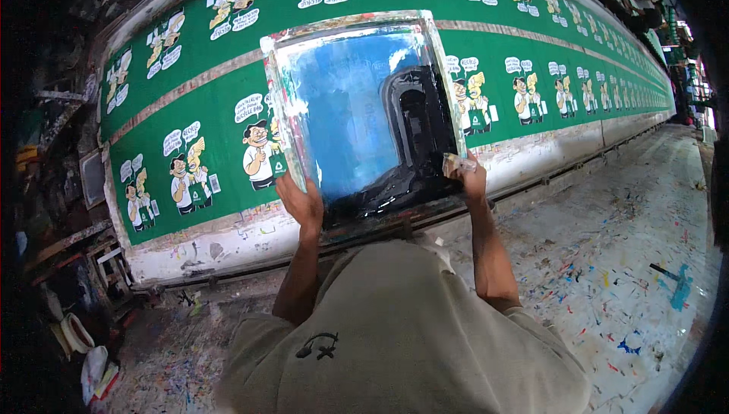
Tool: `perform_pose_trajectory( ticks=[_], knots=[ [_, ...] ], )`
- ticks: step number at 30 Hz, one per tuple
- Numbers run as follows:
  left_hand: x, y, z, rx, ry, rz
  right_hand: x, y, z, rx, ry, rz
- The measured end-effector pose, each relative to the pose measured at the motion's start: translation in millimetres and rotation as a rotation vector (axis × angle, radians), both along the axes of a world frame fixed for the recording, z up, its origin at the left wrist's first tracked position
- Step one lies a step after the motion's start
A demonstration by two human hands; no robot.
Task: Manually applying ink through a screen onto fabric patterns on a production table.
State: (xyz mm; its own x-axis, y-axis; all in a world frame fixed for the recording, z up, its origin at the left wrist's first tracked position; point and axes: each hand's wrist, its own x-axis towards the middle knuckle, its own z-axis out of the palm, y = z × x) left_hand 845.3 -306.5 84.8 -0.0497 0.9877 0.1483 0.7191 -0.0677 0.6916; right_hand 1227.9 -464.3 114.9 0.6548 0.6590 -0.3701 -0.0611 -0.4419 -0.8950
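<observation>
A screen-printing frame (pixel 271 83) with a blue mesh (pixel 342 110) lies tilted on the green printed fabric. Thick black ink (pixel 412 137) covers the mesh's right side and near end in a curved band. At the frame's near left corner, my left hand (pixel 301 200) is closed on the edge, its fingers partly hidden. By the near right corner, my right hand (pixel 472 178) grips a pale, ink-stained squeegee (pixel 458 165); only a short end of it shows, above the black ink. Whether that hand also touches the frame, I cannot tell.
The long printing table (pixel 220 251) runs off to the far right, covered in green fabric (pixel 205 102) with rows of cartoon figures. A paint-spattered floor (pixel 600 232) lies at the right, with a blue paint stain (pixel 681 289). Dark clutter (pixel 64 239) stands at the left.
</observation>
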Motion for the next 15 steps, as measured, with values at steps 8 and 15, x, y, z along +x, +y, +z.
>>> perform_pose_trajectory(
  ticks=[8,15],
  knots=[
    [-2.7,1.0,-11.1,-0.091,0.086,-0.028,3.6,2.1,-9.5,-0.033,-0.08,-0.003],
    [-3.1,-5.8,-6.1,-0.157,0.093,0.022,-51.5,26.5,42.4,-0.242,-0.834,0.426]
  ],
)
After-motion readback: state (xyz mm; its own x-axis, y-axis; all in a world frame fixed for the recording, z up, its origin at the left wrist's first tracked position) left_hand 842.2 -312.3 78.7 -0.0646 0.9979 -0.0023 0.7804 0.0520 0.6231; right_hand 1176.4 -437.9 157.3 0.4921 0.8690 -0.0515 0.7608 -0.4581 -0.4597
